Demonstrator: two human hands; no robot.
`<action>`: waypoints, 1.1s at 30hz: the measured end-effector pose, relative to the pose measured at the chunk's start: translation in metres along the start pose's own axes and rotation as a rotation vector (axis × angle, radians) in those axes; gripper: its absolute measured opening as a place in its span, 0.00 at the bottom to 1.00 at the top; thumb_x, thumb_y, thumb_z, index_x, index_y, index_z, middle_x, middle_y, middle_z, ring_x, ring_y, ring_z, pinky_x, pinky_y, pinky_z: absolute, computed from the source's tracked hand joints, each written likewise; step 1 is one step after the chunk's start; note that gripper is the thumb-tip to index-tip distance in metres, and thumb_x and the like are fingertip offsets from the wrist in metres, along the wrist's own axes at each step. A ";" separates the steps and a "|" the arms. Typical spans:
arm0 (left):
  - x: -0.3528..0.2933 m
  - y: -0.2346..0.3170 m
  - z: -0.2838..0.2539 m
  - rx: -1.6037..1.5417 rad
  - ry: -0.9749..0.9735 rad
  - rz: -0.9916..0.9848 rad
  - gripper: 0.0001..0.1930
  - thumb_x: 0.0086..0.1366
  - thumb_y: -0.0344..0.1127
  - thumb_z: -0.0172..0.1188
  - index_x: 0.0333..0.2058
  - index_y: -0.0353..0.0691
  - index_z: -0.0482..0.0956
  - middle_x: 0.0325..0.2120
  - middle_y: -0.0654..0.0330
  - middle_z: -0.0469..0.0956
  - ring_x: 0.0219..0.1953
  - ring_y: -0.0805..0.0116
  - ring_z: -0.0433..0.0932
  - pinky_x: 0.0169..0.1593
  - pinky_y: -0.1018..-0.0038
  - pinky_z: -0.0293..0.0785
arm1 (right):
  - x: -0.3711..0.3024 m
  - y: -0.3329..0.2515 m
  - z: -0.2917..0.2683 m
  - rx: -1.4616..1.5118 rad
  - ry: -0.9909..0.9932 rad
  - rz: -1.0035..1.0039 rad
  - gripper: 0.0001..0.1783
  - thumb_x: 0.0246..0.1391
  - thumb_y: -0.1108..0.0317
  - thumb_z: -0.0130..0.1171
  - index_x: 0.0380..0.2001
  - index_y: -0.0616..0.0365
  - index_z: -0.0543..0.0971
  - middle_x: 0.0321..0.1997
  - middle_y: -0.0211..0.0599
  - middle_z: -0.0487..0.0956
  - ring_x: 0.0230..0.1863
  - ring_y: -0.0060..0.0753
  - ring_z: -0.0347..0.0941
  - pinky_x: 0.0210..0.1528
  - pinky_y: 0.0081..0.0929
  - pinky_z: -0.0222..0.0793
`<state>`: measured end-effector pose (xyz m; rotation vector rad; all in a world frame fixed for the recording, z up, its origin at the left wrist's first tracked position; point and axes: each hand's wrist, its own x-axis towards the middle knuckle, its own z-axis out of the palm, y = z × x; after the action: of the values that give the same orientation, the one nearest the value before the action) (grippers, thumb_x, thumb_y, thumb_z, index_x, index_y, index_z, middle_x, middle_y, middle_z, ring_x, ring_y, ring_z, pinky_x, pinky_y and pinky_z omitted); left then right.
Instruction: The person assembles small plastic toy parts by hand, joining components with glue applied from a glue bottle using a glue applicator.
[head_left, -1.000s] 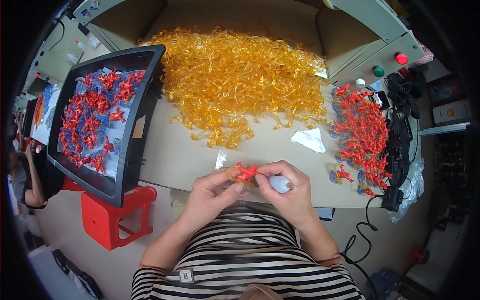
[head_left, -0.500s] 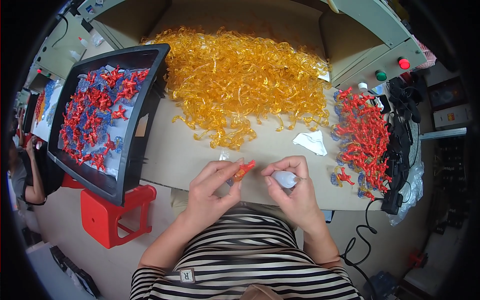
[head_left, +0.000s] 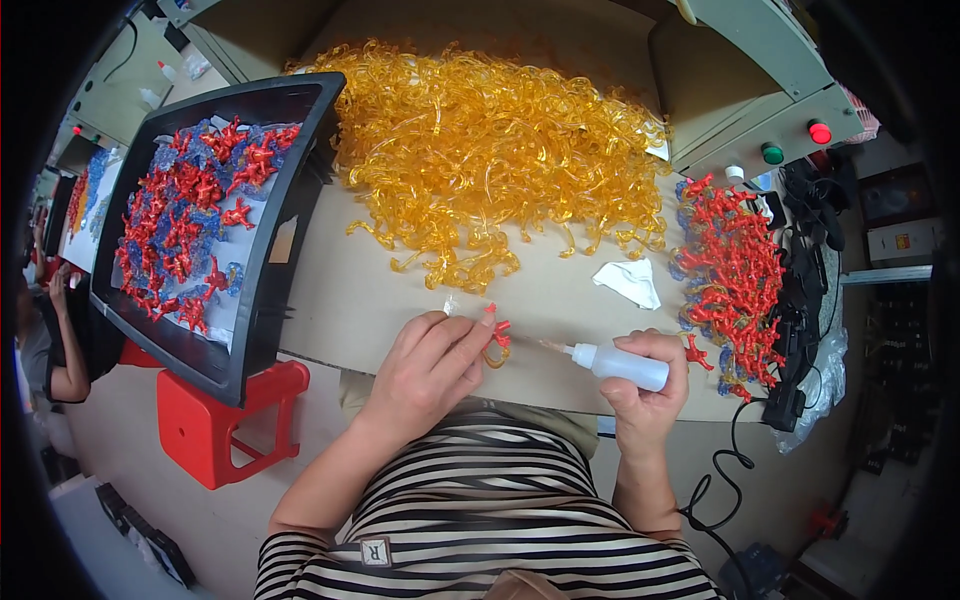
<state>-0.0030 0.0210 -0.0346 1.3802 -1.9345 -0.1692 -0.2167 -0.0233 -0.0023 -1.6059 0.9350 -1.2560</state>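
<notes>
Between the fingertips of my left hand [head_left: 425, 370] is a small red plastic figure [head_left: 502, 329], with a curled clear yellow piece [head_left: 497, 358] hanging below it. My fingers cover the rest of it. My right hand [head_left: 652, 390] is wrapped round a translucent white squeeze bottle [head_left: 628, 367], which lies nearly level in the grip. Its thin nozzle points left toward the figure, with a gap between them. Beyond both hands, a large heap of clear yellow curled pieces [head_left: 500, 150] covers the back of the table [head_left: 390, 310].
At left, a black tray [head_left: 262, 300] holds red figures with blue clear parts. More red figures [head_left: 735, 280] are piled at right, beside black cables [head_left: 795, 350]. A white cloth [head_left: 628, 283] lies mid-table. A red stool [head_left: 190, 430] stands below the tray; another person [head_left: 65, 340] sits far left.
My right hand has moved right and turned the bottle, so its nozzle now points left. The left hand has turned the figure, and the yellow piece now hangs beneath it.
</notes>
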 end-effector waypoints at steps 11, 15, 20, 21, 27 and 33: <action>0.003 0.005 -0.007 0.028 -0.146 0.023 0.26 0.40 0.23 0.59 0.45 0.35 0.71 0.33 0.58 0.68 0.36 0.60 0.68 0.42 0.68 0.67 | 0.003 -0.003 0.007 -0.302 -0.134 -0.209 0.22 0.32 0.64 0.72 0.30 0.62 0.72 0.23 0.39 0.75 0.20 0.33 0.68 0.21 0.23 0.63; 0.003 0.005 -0.009 0.060 -0.206 0.043 0.26 0.43 0.27 0.58 0.46 0.35 0.69 0.35 0.59 0.67 0.38 0.61 0.66 0.44 0.68 0.65 | 0.004 -0.006 0.012 -0.325 -0.132 -0.202 0.22 0.30 0.64 0.72 0.28 0.62 0.73 0.23 0.38 0.74 0.20 0.34 0.68 0.21 0.23 0.63; 0.006 0.007 -0.011 0.061 -0.213 0.037 0.26 0.42 0.25 0.59 0.46 0.35 0.70 0.34 0.58 0.67 0.37 0.60 0.67 0.43 0.68 0.66 | 0.005 -0.008 0.014 -0.365 -0.141 -0.201 0.21 0.31 0.64 0.72 0.27 0.61 0.73 0.22 0.38 0.74 0.19 0.34 0.67 0.21 0.24 0.63; 0.006 0.007 -0.011 0.049 -0.206 0.029 0.27 0.40 0.23 0.60 0.45 0.35 0.71 0.33 0.57 0.68 0.36 0.58 0.68 0.41 0.68 0.68 | 0.005 -0.008 0.015 -0.365 -0.143 -0.201 0.21 0.31 0.64 0.72 0.27 0.61 0.73 0.22 0.38 0.74 0.19 0.34 0.67 0.21 0.24 0.63; 0.007 0.007 -0.013 0.029 -0.211 0.016 0.27 0.40 0.23 0.60 0.45 0.36 0.71 0.33 0.57 0.68 0.37 0.58 0.68 0.41 0.69 0.68 | 0.004 -0.008 0.016 -0.388 -0.151 -0.200 0.21 0.30 0.63 0.72 0.27 0.61 0.74 0.22 0.38 0.74 0.19 0.34 0.67 0.20 0.24 0.63; 0.007 0.007 -0.013 0.032 -0.206 0.019 0.27 0.40 0.23 0.59 0.45 0.36 0.71 0.34 0.57 0.68 0.37 0.58 0.68 0.42 0.68 0.68 | 0.005 -0.007 0.017 -0.400 -0.154 -0.202 0.21 0.30 0.63 0.72 0.26 0.61 0.74 0.21 0.38 0.74 0.19 0.34 0.67 0.20 0.24 0.63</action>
<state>-0.0010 0.0217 -0.0188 1.4117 -2.1268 -0.2824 -0.1990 -0.0223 0.0043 -2.1233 0.9888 -1.1034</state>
